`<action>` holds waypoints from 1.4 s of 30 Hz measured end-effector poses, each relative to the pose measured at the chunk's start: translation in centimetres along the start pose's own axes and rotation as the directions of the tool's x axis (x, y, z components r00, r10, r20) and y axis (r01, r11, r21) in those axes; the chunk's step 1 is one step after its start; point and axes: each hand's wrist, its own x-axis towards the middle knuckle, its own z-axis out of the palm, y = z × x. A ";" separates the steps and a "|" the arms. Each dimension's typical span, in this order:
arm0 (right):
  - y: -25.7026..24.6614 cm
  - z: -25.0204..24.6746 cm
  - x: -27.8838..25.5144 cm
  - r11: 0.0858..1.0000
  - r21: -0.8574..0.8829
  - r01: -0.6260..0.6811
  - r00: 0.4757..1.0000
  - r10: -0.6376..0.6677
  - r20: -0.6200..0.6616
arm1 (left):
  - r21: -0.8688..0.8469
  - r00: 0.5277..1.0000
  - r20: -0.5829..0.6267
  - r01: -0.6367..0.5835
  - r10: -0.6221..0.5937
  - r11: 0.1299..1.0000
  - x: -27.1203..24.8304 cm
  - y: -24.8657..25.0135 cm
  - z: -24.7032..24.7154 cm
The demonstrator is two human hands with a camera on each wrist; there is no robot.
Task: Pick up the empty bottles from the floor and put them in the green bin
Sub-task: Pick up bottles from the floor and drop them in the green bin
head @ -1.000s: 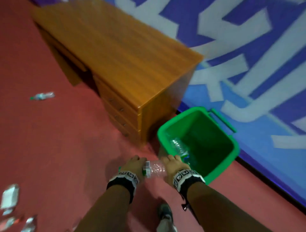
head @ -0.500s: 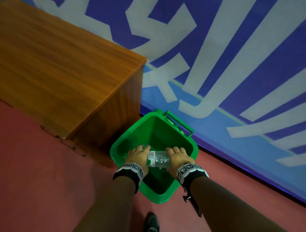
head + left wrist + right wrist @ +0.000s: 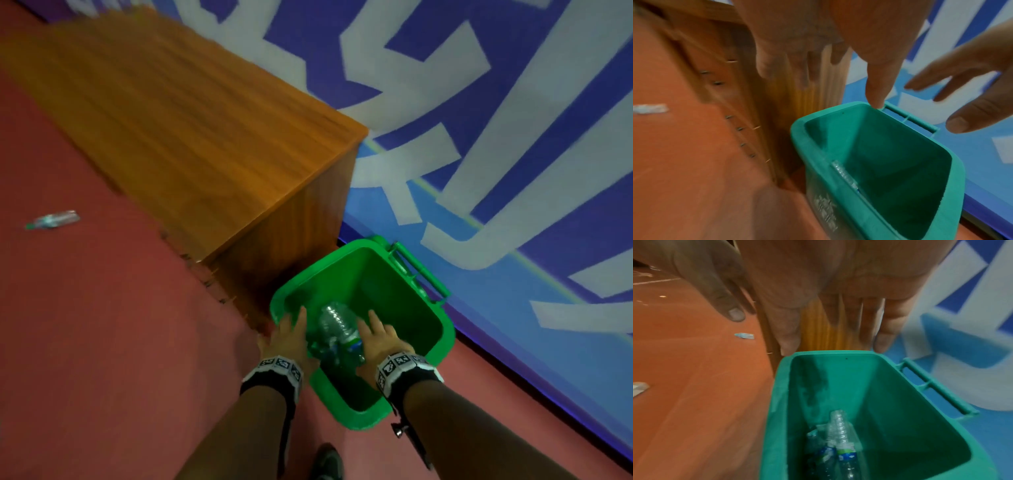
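The green bin [image 3: 442, 329] [image 3: 953, 172] [image 3: 781, 402] stands on the red floor between the wooden desk and the blue wall. Clear plastic bottles [image 3: 337, 327] [image 3: 840, 434] lie inside it, leaning against its near wall. Both hands hover over the bin's mouth with fingers spread and nothing in them: my left hand [image 3: 291, 337] over the left rim, my right hand [image 3: 378, 337] over the middle. In the left wrist view only a sliver of a bottle [image 3: 842, 173] shows inside the bin. Another clear bottle [image 3: 53, 219] [image 3: 744, 335] lies on the floor at the far left.
A wooden desk [image 3: 191, 137] with drawers stands close on the bin's left. A blue and white patterned wall [image 3: 513, 137] runs behind and to the right. My shoe [image 3: 327, 460] is at the bottom edge. Pale litter [image 3: 639, 387] lies on the floor at left.
Both hands held a bottle over the bin half a second ago. Now they have let go and spread open, and the bottle lies inside the bin.
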 end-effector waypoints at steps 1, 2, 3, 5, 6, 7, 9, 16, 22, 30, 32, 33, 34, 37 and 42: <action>-1.7 0.5 -0.6 0.999 -0.003 0.039 0.999 -0.039 0.013 | -0.063 0.999 0.008 0.048 -0.048 0.997 -0.9 -1.9 0.6; -3.6 1.2 -1.3 0.997 -0.017 0.076 0.996 -0.075 0.039 | -0.121 0.994 0.046 0.100 -0.095 0.988 -2.1 -4.3 1.5; -5.6 2.0 -2.2 0.992 -0.035 0.119 0.991 -0.117 0.070 | -0.174 0.985 0.101 0.157 -0.141 0.972 -3.5 -6.9 2.7; -10.0 4.2 -4.1 0.973 -0.073 0.220 0.970 -0.211 0.120 | -0.234 0.964 0.173 0.240 -0.202 0.942 -7.2 -12.5 4.9; -12.4 5.6 -5.0 0.956 -0.094 0.276 0.956 -0.264 0.125 | -0.273 0.959 0.169 0.267 -0.227 0.924 -9.2 -15.5 6.2; -14.8 7.1 -6.0 0.939 -0.112 0.324 0.941 -0.309 0.137 | -0.311 0.952 0.165 0.298 -0.257 0.902 -11.5 -18.2 7.2; -19.8 10.2 -8.1 0.926 -0.137 0.352 0.925 -0.323 0.198 | -0.373 0.928 0.154 0.372 -0.338 0.850 -16.2 -23.4 9.3; -36.4 20.0 -16.0 0.814 -0.243 0.527 0.834 -0.441 0.332 | -0.489 0.808 0.194 0.571 -0.556 0.659 -30.5 -38.5 16.4; -46.7 27.4 -18.8 0.709 -0.307 0.634 0.757 -0.488 0.435 | -0.592 0.719 0.228 0.638 -0.657 0.492 -35.0 -47.6 20.3; -56.5 39.7 -7.3 0.522 -0.412 0.747 0.665 -0.575 0.477 | -0.719 0.608 0.281 0.646 -0.742 0.257 -26.2 -59.4 29.9; -58.7 44.9 -1.3 0.417 -0.482 0.770 0.630 -0.613 0.477 | -0.725 0.595 0.276 0.644 -0.755 0.243 -21.2 -63.3 34.9; -59.6 47.5 1.9 0.373 -0.510 0.775 0.617 -0.619 0.486 | -0.723 0.593 0.263 0.644 -0.762 0.252 -18.8 -65.4 37.3; -60.3 50.2 5.0 0.319 -0.531 0.785 0.596 -0.624 0.506 | -0.709 0.591 0.263 0.654 -0.762 0.263 -16.5 -67.3 39.9; -62.5 58.0 13.5 0.125 -0.565 0.815 0.493 -0.662 0.565 | -0.681 0.582 0.266 0.678 -0.769 0.278 -9.9 -73.1 46.7; -65.0 67.8 20.7 -0.306 -0.525 0.795 0.212 -0.670 0.711 | -0.700 0.558 0.289 0.678 -0.778 0.226 -1.6 -77.9 54.9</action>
